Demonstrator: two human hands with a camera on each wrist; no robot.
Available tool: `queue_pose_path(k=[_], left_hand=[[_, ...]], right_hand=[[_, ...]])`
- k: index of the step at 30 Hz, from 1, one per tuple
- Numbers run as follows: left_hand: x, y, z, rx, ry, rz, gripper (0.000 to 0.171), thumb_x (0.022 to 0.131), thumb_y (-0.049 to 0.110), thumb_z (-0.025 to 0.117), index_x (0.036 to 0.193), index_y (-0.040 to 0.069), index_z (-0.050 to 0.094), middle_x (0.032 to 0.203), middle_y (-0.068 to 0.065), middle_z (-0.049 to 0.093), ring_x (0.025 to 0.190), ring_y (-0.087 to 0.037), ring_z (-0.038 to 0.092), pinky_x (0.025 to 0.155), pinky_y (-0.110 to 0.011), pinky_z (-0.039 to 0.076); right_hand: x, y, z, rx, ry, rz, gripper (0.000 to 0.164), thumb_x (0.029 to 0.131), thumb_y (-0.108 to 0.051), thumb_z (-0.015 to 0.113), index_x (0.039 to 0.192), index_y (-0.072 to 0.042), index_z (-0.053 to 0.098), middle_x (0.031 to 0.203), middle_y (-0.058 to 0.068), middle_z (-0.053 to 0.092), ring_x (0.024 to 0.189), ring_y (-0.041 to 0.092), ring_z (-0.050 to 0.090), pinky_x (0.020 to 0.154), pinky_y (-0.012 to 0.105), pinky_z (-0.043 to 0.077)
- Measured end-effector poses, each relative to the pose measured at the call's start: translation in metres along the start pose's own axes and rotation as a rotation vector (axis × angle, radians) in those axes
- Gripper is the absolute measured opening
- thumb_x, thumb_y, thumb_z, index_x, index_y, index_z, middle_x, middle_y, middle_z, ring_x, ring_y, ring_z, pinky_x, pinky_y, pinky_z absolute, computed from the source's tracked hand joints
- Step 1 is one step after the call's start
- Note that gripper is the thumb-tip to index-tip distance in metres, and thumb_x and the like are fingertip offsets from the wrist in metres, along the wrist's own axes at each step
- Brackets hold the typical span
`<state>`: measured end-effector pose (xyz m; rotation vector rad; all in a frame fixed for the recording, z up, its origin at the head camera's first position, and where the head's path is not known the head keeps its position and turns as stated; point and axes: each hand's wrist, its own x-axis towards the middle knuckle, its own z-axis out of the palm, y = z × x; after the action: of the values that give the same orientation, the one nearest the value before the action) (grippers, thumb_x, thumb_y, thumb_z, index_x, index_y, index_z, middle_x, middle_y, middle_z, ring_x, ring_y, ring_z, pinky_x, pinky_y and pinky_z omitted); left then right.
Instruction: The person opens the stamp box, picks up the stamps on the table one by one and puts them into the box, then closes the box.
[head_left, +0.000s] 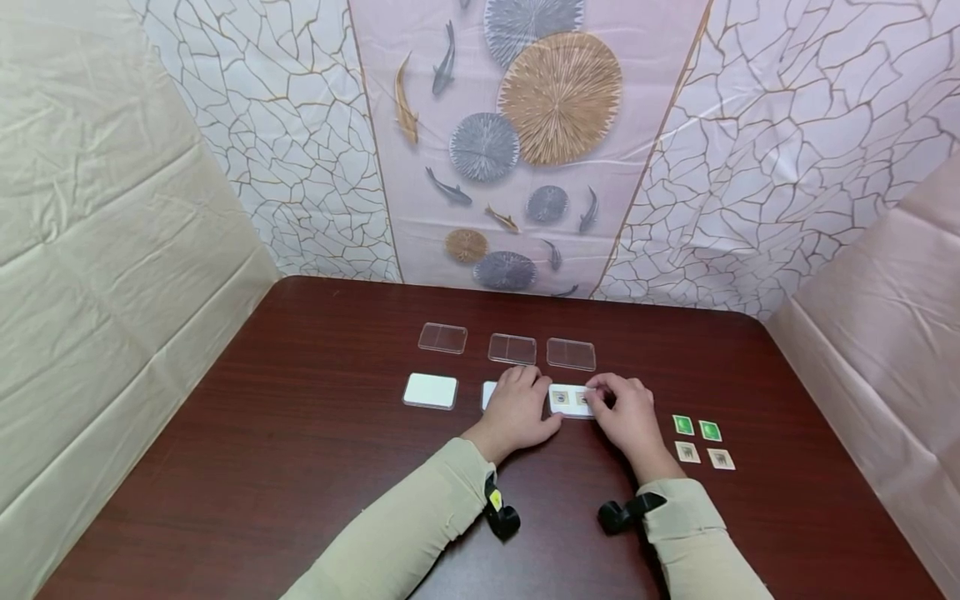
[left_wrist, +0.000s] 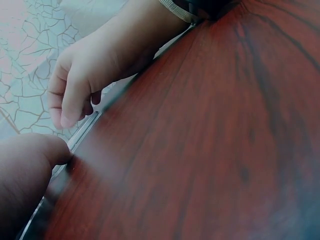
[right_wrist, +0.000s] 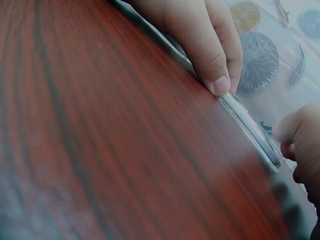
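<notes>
- Head view: the left hand (head_left: 521, 406), right of the frame's centre, grips the left end of the right white case (head_left: 567, 412) between thumb and fingers; the right hand (head_left: 627, 410), further right, has its thumb and bent fingers drawn together at the right stamp (head_left: 581, 399), pinching its edge as far as I can judge; the left stamp (head_left: 560, 398) lies in the same case.
- The likely trouble there: fingertips dragging on release could leave the right stamp askew or push it against its neighbour; the left hand covers much of the middle white case (head_left: 488, 392), so a shifting palm could nudge it.
- Both stamps lie between the hands, the right one at the right hand's tips; green stamps (head_left: 682, 425) and grey stamps (head_left: 722, 459) sit right of that hand, lower in the frame.
- Left wrist view: the left thumb touches the case's edge at lower left; the right hand's curled fingers point down at upper left; uneven thumb pressure could tip the case.
- Right wrist view: the case runs edge-on right of centre, the left thumb on it, the right hand near its lower end; the stamps cannot be made out.
</notes>
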<state>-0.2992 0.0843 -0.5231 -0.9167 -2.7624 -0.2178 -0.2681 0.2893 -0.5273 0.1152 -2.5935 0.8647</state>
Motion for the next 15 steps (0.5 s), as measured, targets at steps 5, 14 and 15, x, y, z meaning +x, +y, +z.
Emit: queue_pose_path(k=[5,14,15], left_hand=[[0.0,0.0,-0.001,-0.008,-0.006,0.005,0.056,0.091,0.055,0.059,0.128,0.014,0.064,0.127,-0.004,0.056,0.122,-0.023,0.05,0.112,-0.04,0.036],[0.0,0.0,-0.001,-0.012,-0.022,0.005,0.054,0.093,0.055,0.057,0.129,0.015,0.064,0.128,-0.004,0.055,0.124,-0.023,0.049,0.113,-0.041,0.035],[0.0,0.001,-0.001,-0.015,-0.025,0.004,0.055,0.093,0.055,0.057,0.13,0.015,0.064,0.128,-0.004,0.055,0.124,-0.023,0.049,0.113,-0.041,0.035]], right_hand=[[0.006,0.004,-0.002,0.021,0.04,0.033,0.008,0.091,-0.012,0.07,0.098,-0.008,0.071,0.079,0.004,0.064,0.088,0.03,0.053,0.084,0.047,0.037],[0.032,0.027,0.0,0.064,-0.037,0.03,0.037,0.095,-0.016,0.069,0.128,-0.001,0.062,0.136,0.023,0.055,0.128,0.045,0.045,0.107,0.06,0.032],[0.035,0.029,0.0,0.065,-0.062,0.03,0.041,0.096,-0.018,0.069,0.133,-0.002,0.06,0.141,0.023,0.051,0.133,0.045,0.04,0.109,0.061,0.029]])
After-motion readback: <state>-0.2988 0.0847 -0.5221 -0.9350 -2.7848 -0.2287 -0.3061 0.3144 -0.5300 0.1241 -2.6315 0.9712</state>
